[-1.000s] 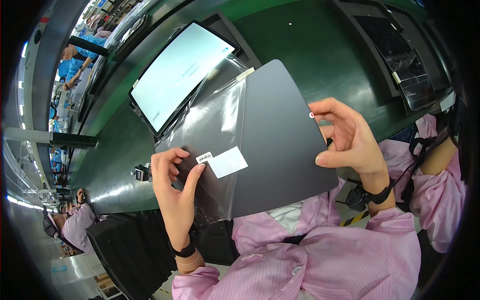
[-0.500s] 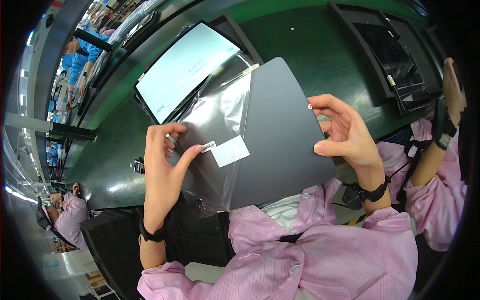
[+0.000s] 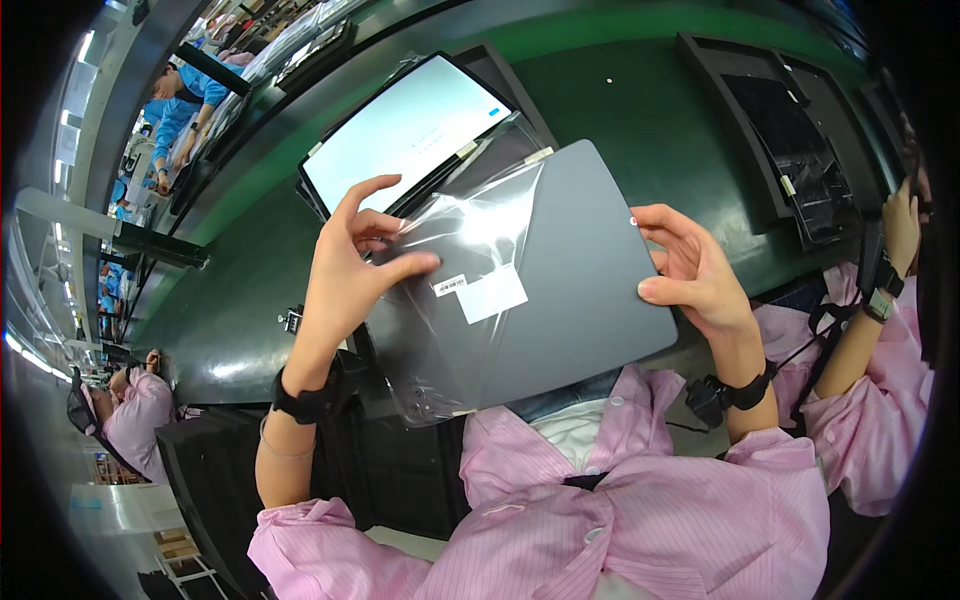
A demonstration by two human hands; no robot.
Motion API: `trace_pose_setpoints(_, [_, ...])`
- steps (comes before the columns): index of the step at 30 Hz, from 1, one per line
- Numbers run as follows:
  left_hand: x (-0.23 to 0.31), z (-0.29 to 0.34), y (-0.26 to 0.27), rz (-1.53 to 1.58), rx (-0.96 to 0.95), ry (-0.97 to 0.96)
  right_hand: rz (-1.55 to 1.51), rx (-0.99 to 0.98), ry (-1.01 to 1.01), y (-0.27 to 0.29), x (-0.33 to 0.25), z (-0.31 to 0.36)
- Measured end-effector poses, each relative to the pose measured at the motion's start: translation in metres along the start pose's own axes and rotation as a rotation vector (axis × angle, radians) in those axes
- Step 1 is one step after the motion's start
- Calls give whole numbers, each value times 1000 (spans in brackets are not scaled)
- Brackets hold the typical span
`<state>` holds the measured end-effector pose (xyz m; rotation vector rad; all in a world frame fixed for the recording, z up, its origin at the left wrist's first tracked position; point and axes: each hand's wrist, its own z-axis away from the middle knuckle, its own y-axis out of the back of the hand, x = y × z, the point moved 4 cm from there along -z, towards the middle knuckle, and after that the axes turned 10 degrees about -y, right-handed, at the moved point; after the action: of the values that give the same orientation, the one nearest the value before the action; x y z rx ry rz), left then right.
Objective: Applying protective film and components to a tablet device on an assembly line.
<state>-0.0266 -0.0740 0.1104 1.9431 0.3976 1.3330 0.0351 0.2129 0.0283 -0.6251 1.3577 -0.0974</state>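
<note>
A dark grey tablet [image 3: 590, 270], back side up, is held tilted in front of me. Clear plastic film [image 3: 480, 225] covers its left part, with a white label [image 3: 490, 294] and a small barcode sticker [image 3: 451, 286] by it. My right hand [image 3: 695, 265] pinches the tablet's right edge between thumb and fingers. At the left side, my left hand [image 3: 350, 260] grips the film-covered edge, its thumb on the film and index finger raised. Some of its fingers are hidden. Just beyond lies another tablet [image 3: 410, 130] with its screen lit.
A dark foam tray [image 3: 740, 150] at the back right holds a black device [image 3: 790, 140]. Black clips [image 3: 291, 320] lie on the green table [image 3: 235, 340] left of my left hand. A co-worker's arm [image 3: 850, 340] is close on the right. Other people sit along the left.
My left thumb has shifted from beside the barcode sticker up along the film, and the left index finger has lifted. The whole view has shifted slightly; my right hand keeps its hold.
</note>
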Motion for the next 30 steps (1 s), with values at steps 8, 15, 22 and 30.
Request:
trace_pose_setpoints(8, [26, 4, 8, -71, 47, -34, 21, 36, -46, 2, 5, -3])
trace_pose_setpoints(15, [24, 3, 8, 303, -223, 191, -49, 35, -67, 6, 14, -9])
trace_pose_setpoints(22, [75, -5, -18, 513, -308, 94, 24, 75, -59, 7, 20, -8])
trace_pose_setpoints(30, [114, -20, -119, 356, -411, -214, -59, 130, -148, 8, 23, -1])
